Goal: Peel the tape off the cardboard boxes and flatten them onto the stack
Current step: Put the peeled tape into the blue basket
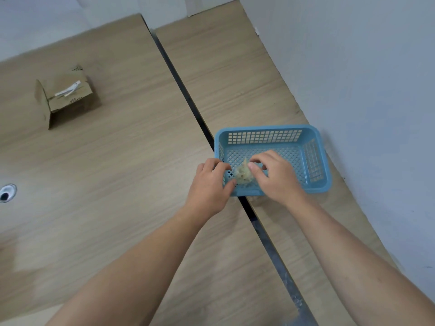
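the crumpled tape wad (pixel 243 175) is in the near left corner of the blue plastic basket (pixel 314 161). the right hand (pixel 276 178) reaches over the basket's near rim, fingertips pinching the wad. the left hand (pixel 210 184) curls at the basket's left wall, thumb by the wad; i cannot tell its hold. the cardboard box (pixel 70 100) stands far left of the basket, flaps open.

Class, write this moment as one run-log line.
right hand: pinches tape wad over blue basket | left hand: at basket's left rim, grip unclear | cardboard box: on left table, not flattened
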